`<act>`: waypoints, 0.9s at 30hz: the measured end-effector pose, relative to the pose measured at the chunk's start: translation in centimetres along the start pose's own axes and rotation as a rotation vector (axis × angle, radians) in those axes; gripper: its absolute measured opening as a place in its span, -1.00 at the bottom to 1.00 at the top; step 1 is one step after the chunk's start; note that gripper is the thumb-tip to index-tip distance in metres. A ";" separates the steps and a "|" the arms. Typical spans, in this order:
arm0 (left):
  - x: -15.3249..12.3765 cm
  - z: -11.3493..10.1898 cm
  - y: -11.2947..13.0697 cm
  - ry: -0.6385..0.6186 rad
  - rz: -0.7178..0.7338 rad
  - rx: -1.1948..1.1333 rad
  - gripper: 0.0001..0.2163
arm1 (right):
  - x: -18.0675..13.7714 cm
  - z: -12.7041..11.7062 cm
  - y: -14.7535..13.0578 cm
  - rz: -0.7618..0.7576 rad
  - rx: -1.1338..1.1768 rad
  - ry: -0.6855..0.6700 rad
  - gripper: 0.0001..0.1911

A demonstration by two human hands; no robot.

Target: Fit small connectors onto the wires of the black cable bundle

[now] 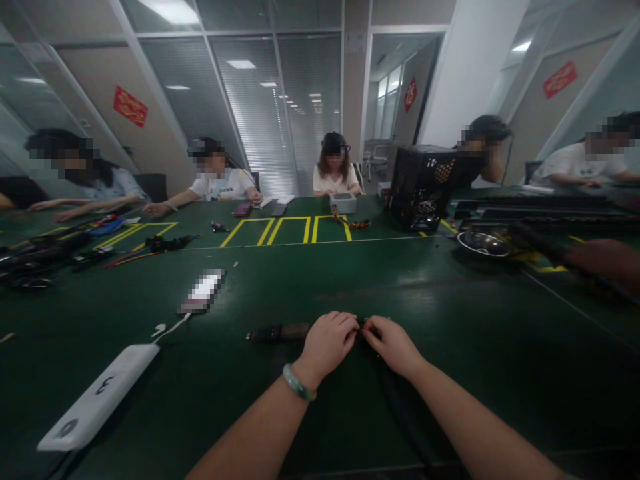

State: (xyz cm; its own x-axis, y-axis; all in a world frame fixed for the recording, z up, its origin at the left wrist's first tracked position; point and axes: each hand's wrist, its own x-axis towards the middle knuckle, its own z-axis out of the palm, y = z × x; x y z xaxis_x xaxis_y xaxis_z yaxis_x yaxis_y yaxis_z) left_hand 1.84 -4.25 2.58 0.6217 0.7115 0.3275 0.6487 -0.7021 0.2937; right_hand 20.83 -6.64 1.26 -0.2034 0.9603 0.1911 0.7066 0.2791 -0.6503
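Green table (450, 320) carries a dark cable bundle (280, 332) well right of the white power bank (100, 400), its long axis running left-right. The left hand (327, 343) is curled over the bundle's right end. The right hand (393, 343) pinches that same end, knuckles nearly touching the left.

White power bank (100, 397) — phone (203, 291), black case (423, 187)

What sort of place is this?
Probably an office room used as a shared assembly bench: glass partition walls, a long green table marked with yellow tape boxes, and a black computer case and cable bundles on it.
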 end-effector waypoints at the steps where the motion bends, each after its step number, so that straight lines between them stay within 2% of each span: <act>1: 0.0 0.1 0.0 0.006 -0.005 0.001 -0.87 | 0.0 0.1 0.0 0.007 0.005 0.013 -0.89; 10: -0.2 0.2 0.0 0.017 -0.052 -0.008 -0.81 | 0.2 0.1 0.2 0.050 0.049 -0.037 -0.88; 17: -0.2 0.0 -0.1 0.010 -0.023 -0.014 -0.88 | 0.1 -0.1 0.2 0.088 0.150 -0.053 -0.91; 27: -0.2 0.1 -0.1 0.035 -0.011 -0.039 -0.86 | 0.2 0.4 0.9 0.072 0.208 -0.040 -0.90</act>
State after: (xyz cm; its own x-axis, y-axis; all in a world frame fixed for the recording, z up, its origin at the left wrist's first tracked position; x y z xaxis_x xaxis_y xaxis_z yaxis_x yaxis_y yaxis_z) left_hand 1.66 -4.32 2.39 0.5986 0.7179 0.3552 0.6371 -0.6956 0.3320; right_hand 21.20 -6.17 0.44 -0.1875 0.9759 0.1118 0.5663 0.2004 -0.7995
